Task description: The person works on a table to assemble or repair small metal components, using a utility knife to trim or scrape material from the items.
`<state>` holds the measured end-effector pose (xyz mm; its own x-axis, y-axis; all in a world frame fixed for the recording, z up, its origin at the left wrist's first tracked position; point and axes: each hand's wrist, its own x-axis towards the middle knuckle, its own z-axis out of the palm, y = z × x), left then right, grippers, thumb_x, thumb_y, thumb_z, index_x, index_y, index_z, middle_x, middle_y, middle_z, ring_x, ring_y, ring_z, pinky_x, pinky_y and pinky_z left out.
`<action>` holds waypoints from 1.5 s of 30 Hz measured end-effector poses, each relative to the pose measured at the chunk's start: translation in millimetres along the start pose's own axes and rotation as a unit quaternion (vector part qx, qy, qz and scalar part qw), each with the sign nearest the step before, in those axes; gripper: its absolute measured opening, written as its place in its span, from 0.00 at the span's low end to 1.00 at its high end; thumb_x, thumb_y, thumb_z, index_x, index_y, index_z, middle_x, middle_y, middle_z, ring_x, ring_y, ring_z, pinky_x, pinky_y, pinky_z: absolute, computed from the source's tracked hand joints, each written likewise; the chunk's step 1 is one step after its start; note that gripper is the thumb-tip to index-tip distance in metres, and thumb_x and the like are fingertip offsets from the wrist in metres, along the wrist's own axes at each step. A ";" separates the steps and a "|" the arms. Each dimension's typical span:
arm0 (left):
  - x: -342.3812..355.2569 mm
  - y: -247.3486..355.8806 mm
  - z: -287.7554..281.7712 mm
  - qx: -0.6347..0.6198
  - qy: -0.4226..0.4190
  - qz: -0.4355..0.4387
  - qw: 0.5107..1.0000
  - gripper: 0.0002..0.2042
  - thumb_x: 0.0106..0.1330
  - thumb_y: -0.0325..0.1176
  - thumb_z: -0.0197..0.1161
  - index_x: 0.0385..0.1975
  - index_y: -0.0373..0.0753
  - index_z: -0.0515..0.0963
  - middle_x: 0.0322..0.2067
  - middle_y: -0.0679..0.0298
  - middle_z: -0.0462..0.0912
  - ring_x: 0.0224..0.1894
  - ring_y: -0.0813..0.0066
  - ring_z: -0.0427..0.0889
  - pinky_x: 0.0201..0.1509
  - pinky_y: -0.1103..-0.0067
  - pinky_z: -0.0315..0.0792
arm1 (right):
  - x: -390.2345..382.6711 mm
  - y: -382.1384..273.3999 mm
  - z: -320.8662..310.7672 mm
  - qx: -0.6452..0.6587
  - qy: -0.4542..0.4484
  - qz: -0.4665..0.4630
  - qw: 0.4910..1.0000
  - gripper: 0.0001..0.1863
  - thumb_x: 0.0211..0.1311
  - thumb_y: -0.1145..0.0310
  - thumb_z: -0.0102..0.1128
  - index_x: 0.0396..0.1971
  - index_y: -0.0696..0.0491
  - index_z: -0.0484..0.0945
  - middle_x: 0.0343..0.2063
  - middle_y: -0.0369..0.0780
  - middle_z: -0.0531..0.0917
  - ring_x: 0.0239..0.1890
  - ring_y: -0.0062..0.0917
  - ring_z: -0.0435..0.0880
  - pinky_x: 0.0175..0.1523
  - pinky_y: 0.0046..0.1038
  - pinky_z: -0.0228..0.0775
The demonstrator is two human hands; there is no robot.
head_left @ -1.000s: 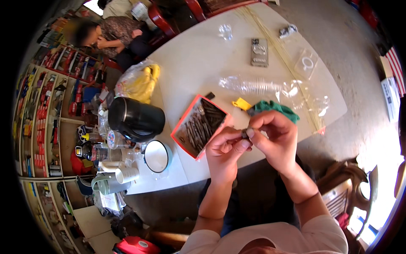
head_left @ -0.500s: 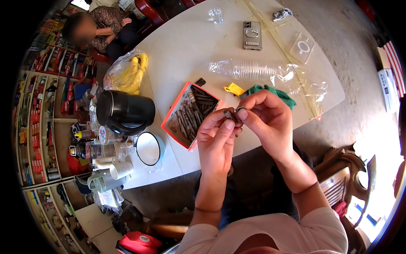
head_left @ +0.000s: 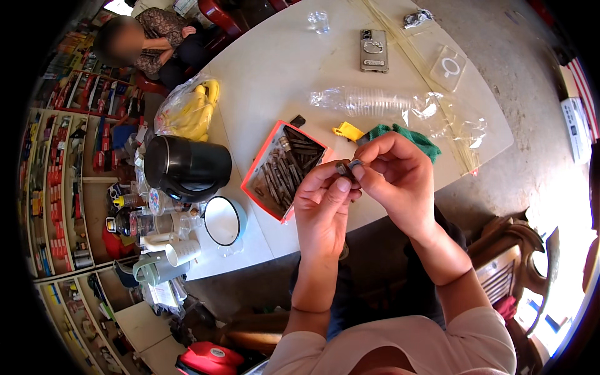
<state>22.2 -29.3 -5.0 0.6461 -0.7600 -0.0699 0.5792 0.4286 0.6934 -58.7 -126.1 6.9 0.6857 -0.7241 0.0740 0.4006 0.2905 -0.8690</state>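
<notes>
My left hand (head_left: 325,203) pinches a small dark metal piece (head_left: 344,169) between thumb and fingers. My right hand (head_left: 394,184) meets it from the right, its thumb and index finger closed on the same piece. Both hands are raised near the table's front edge, beside an open orange-red cardboard box (head_left: 278,184) holding several dark metal rods or bits. Behind them lie a green cloth (head_left: 419,140) and a small yellow item (head_left: 348,131) on the pale table (head_left: 262,72).
To the left stand a black kettle (head_left: 187,169), bagged bananas (head_left: 194,106), a bowl (head_left: 224,220), cups and shelving (head_left: 56,187). Farther back lie a phone (head_left: 373,50), plastic packaging (head_left: 369,100), a clear case (head_left: 447,67) and a glass (head_left: 317,22). Another person (head_left: 150,44) sits top left.
Since a second ago the view has shifted, moving the scene up and left in the picture. My fingers have turned the metal piece slightly, showing more of it; little changed in the last half second.
</notes>
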 end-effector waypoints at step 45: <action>-19.7 21.1 -10.2 0.063 -0.043 -0.001 0.997 0.10 0.66 0.25 0.56 0.46 0.34 0.73 0.40 0.64 0.79 0.41 0.77 0.78 0.44 0.78 0.75 | -29.7 -7.2 21.7 -0.189 -0.044 -0.125 0.973 0.06 0.53 0.81 0.61 0.30 0.59 0.74 0.28 0.36 0.78 0.29 0.18 0.80 0.35 0.20 0.73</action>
<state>26.7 -0.3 3.6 0.5962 -0.8028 -0.0132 0.5101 0.3660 0.7783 -68.8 -93.2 21.5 0.6511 -0.6817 0.3338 0.3204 -0.1518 -0.9350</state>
